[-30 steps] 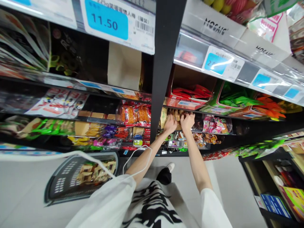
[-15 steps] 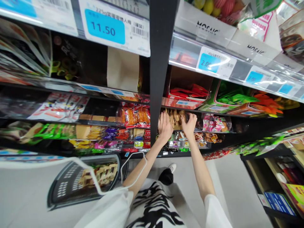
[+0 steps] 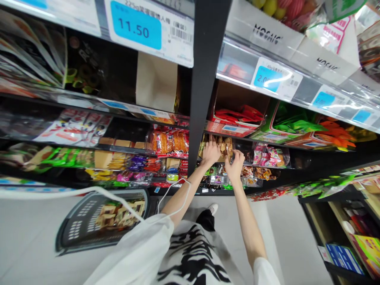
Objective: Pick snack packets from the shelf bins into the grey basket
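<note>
My left hand [image 3: 210, 152] rests against a row of brown snack packets [image 3: 221, 144] on a middle shelf, just right of the black upright post [image 3: 204, 79]; its fingers lie flat on the packets. My right hand [image 3: 235, 165] has drawn back a little and pinches one brown packet [image 3: 228, 149] between thumb and fingers, at the front of the same row. Both forearms reach up from white sleeves.
A dark shopping basket [image 3: 89, 225] with packaged goods sits on the floor at lower left. Shelves of red, green and orange snack packs fill both sides, with blue price tags [image 3: 135, 24] on the shelf edges. Another shelf unit [image 3: 350, 221] stands at right.
My right hand has pulled down and back from the row with a brown packet pinched in it. My left hand stays on the packets, shifted slightly right.
</note>
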Available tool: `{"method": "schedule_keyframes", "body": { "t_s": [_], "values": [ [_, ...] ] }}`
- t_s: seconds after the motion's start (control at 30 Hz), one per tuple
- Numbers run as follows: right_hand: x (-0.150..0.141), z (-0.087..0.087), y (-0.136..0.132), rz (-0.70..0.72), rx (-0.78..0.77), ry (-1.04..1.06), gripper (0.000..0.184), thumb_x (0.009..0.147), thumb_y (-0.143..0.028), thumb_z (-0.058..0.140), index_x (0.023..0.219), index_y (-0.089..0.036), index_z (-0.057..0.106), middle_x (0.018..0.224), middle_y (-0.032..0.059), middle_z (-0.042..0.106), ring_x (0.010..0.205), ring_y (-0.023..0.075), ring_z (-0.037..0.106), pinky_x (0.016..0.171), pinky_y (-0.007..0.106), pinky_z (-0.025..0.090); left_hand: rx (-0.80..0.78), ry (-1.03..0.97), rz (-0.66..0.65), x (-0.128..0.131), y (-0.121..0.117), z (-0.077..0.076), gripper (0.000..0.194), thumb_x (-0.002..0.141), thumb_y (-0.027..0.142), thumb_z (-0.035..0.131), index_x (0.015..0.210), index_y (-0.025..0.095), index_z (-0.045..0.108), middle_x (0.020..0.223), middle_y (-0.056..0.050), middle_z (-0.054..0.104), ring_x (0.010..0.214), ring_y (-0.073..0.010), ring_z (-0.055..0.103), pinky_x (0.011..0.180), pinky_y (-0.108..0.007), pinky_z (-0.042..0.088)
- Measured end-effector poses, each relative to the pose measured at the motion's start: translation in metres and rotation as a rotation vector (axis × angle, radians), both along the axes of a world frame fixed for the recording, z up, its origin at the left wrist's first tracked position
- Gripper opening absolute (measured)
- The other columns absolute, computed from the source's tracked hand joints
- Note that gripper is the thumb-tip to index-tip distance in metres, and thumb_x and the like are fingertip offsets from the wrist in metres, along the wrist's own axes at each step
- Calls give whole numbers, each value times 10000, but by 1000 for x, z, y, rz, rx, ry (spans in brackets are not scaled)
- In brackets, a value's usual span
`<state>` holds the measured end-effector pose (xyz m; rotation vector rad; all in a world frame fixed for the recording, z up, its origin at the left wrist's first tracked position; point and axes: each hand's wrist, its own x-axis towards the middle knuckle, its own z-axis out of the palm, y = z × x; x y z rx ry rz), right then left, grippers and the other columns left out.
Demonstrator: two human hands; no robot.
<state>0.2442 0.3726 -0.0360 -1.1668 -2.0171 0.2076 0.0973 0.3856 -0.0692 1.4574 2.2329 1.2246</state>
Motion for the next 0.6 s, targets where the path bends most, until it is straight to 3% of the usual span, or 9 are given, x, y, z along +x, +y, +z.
{"method": "schedule_keyframes", "body": {
  "t_s": [0.23, 0.37, 0.47, 0.53, 0.6],
  "values": [
    [-19, -7, -64, -15, 12, 81, 333, 966, -358, 462, 1241, -187, 542, 1296, 173, 516, 1257, 294, 472, 1068, 498, 385, -56, 17, -52, -4, -7, 6, 512, 925, 309, 440, 1350, 38, 533, 1556, -269, 404, 1379, -400, 454, 1160, -542, 343],
    [-32, -13, -116, -7, -9, 135, 306, 980, -353, 444, 1227, -202, 543, 1318, 179, 495, 1292, 297, 455, 1081, 513, 384, -1, 11, -50, 6, -30, 14, 617, 883, 275, 499, 1441, 20, 431, 1607, -285, 314, 1495, -413, 295, 1195, -569, 277],
    [-28, -29, -154, -25, -40, 174, 288, 985, -362, 440, 1205, -211, 550, 1297, 183, 500, 1274, 298, 473, 1077, 508, 398, 130, 89, -175, 24, -78, 5, 651, 897, 184, 415, 1530, 67, 320, 1672, -234, 197, 1566, -345, 112, 1231, -577, 186],
    [-17, -49, -181, -25, -76, 222, 231, 976, -384, 453, 1090, -225, 575, 1189, 168, 538, 1188, 299, 521, 1038, 504, 431, 162, 103, -347, 34, -126, -12, 649, 882, 96, 357, 1528, 162, 363, 1663, -160, 284, 1568, -261, 152, 1247, -520, 192],
    [-5, -75, -212, 7, -149, 234, 202, 964, -415, 455, 922, -250, 562, 1010, 127, 564, 1024, 295, 573, 931, 491, 490, 74, 27, -523, 37, -182, -36, 638, 854, 76, 384, 1466, 236, 466, 1581, -111, 454, 1529, -225, 287, 1239, -459, 249]
  ]
}}
